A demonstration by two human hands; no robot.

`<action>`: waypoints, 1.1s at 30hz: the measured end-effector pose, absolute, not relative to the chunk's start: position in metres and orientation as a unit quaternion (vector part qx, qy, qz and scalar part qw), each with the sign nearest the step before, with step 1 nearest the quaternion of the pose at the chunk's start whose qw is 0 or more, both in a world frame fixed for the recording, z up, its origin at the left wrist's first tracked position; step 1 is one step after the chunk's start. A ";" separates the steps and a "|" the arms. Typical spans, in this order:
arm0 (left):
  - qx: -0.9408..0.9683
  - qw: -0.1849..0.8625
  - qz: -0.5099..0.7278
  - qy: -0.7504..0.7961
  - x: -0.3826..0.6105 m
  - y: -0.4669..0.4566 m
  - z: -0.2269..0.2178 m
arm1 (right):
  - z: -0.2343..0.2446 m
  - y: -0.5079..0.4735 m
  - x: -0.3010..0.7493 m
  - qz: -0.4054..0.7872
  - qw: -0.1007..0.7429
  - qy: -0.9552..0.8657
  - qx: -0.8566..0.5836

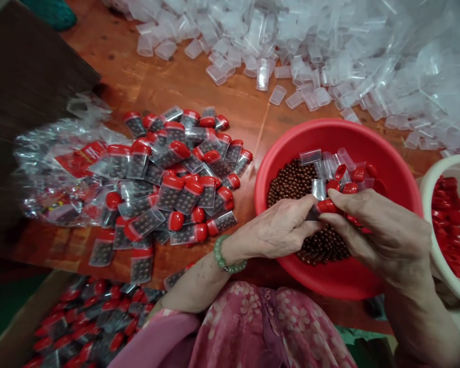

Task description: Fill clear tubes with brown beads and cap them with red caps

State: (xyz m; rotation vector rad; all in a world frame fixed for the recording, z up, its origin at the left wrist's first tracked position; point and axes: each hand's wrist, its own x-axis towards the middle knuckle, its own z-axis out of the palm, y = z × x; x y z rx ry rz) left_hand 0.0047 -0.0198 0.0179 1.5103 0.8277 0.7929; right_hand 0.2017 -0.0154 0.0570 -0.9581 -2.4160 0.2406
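Over a red basin [264, 179], my left hand [278, 227] grips the body of a small clear plastic container [313, 212] between thumb and fingers. My right hand [371, 230] pinches the red cap [327, 206] at the container's other end. Whether the cap is fully seated I cannot tell. Brown round beads [293, 181] lie heaped in the basin beneath both hands. Several clear empty containers [331, 163] and loose red caps [360, 173] rest on the beads near the basin's far side.
Left of the basin is a pile of filled, red-capped containers [176, 191], beside a crinkled plastic bag [42, 163]. More filled containers [95, 317] lie below the table edge. Empty clear containers [291, 51] cover the table's back. A white tub [427, 204] of red caps stands at right.
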 end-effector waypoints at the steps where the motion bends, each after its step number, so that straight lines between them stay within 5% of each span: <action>1: 0.633 0.600 0.342 0.349 0.004 -0.019 0.018 | 0.054 -0.018 0.200 0.063 0.251 -0.900 -0.351; 8: 0.495 0.734 0.342 0.316 0.006 -0.012 0.015 | 0.028 -0.026 0.189 -0.065 0.207 -0.901 -0.375; 23: 0.435 0.784 0.349 0.273 0.013 -0.013 0.011 | 0.023 -0.013 0.187 -0.174 0.256 -0.898 -0.312; 29: 0.467 0.733 0.377 0.321 0.010 -0.015 0.019 | 0.036 -0.011 0.186 -0.021 0.194 -0.921 -0.337; 33: 0.531 0.585 0.429 0.438 -0.014 -0.025 0.033 | 0.051 0.006 0.217 0.087 0.178 -0.904 -0.378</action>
